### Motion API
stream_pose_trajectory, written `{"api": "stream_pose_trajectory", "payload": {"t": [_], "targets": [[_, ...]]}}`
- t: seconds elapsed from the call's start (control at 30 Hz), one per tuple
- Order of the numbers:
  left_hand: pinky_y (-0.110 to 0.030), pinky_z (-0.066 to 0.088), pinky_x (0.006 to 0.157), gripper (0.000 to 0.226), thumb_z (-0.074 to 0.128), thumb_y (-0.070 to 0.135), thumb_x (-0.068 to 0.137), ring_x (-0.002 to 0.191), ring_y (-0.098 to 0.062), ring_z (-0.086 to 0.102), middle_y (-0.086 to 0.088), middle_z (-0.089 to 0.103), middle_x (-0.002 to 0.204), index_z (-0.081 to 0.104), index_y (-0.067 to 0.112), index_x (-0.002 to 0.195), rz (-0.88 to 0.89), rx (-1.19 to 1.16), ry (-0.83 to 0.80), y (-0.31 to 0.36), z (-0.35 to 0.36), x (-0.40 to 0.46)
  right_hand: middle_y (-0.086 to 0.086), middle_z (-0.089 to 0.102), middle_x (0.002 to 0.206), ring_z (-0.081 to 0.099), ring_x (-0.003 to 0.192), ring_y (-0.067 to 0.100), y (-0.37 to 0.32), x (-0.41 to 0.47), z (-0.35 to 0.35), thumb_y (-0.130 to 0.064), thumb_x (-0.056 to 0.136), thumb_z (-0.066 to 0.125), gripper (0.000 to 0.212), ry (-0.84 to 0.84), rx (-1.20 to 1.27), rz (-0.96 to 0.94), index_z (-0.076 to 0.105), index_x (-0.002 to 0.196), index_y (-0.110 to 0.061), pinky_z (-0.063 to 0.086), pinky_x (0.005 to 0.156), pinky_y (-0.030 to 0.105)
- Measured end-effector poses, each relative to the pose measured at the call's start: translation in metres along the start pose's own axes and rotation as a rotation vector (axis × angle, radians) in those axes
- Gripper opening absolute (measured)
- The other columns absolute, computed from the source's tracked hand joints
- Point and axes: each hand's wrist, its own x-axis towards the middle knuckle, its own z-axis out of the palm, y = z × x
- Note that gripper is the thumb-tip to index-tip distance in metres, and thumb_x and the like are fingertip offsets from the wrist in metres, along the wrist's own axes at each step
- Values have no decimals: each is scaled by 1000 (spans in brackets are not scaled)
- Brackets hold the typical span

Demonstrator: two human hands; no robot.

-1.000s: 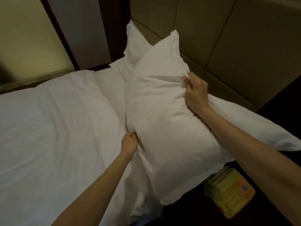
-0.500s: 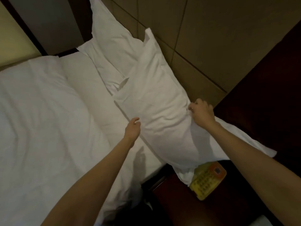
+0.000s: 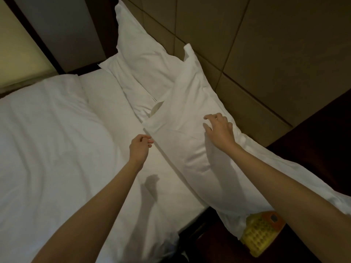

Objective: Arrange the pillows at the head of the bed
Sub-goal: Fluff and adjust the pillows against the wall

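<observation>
The right hand (image 3: 220, 130) lies spread, fingers apart, on the upper face of the near pillow (image 3: 190, 141), grasping nothing, palm low as if to press or smooth. Just left of it, off the pillow's edge, the left hand (image 3: 140, 147) hovers above the bed (image 3: 47, 149) with fingers loosely curled and empty. The near pillow leans against the padded headboard (image 3: 247, 54), its corner beyond the right hand poking upward; farther out past both hands the far pillow (image 3: 140, 69) stands against the same headboard, and the near one appears to overlap its lower edge. Behind the right forearm the pillow's tail hangs off the mattress over a yellow telephone (image 3: 260, 232) on the dark bedside stand (image 3: 313, 149). The likely trouble: with so much overhang on that side, a push from the right hand could slide the pillow off the mattress onto the telephone.
</observation>
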Motion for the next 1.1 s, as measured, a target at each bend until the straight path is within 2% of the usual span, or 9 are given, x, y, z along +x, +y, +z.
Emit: {"api": "stream_pose_trajectory", "payload": {"t": [0.07,0.23,0.33,0.47,0.57,0.7,0.77,0.9,1.1], "targets": [[-28,42,75,31,33,9,94,86,-22,60,-9,66,97,63,8,103,19,8,-1,5,-13,19,12,44,134,42,121,32,-13,17,4,-28,95,51,39,13,9,50,46,134,-21,34,97,46],[-19,43,65,27,34,11,94,84,-19,59,-5,64,97,60,12,103,74,65,-52,19,-39,66,13,19,154,24,136,37,-33,58,8,-45,84,66,83,-45,27,278,17,147,-21,30,102,56],[-18,41,63,26,39,12,92,87,-19,60,-4,64,101,60,14,107,103,128,-100,28,-48,95,9,12,157,19,139,39,-34,72,11,-53,79,68,95,-101,10,361,9,149,-25,26,103,60],[-27,44,74,28,44,15,91,97,-26,62,-8,64,111,60,12,114,152,208,-146,36,-47,126,8,21,156,22,139,37,-40,80,17,-50,80,67,86,-57,-99,318,18,146,-26,23,105,61],[-33,45,81,29,44,16,93,95,-27,61,-10,63,115,58,12,118,208,286,-157,42,-40,150,12,44,142,39,130,32,-53,90,24,-31,88,64,56,137,-123,59,42,136,-14,29,106,49],[-31,44,76,30,41,15,95,85,-22,55,-11,60,118,56,10,121,242,320,-128,57,-30,182,13,52,130,49,117,28,-80,126,33,-12,93,54,32,82,-48,-185,54,124,-7,41,98,36],[-30,46,74,31,40,13,95,82,-21,56,-12,59,119,56,9,121,226,293,-79,62,-27,197,13,51,132,50,116,27,-93,153,40,-10,94,52,33,31,-17,-207,52,127,-6,44,95,35],[-41,46,97,33,39,13,95,111,-32,56,-16,57,125,54,8,124,78,196,57,56,-28,232,15,40,144,44,125,31,-109,216,65,-7,91,53,49,-133,-67,-198,39,139,-7,41,104,39],[-47,44,102,47,40,28,96,120,-39,51,-21,51,134,34,17,142,-236,45,69,26,-30,300,22,14,155,15,142,39,-114,322,107,-27,87,63,80,-252,-211,20,13,148,-11,16,117,46]]}}
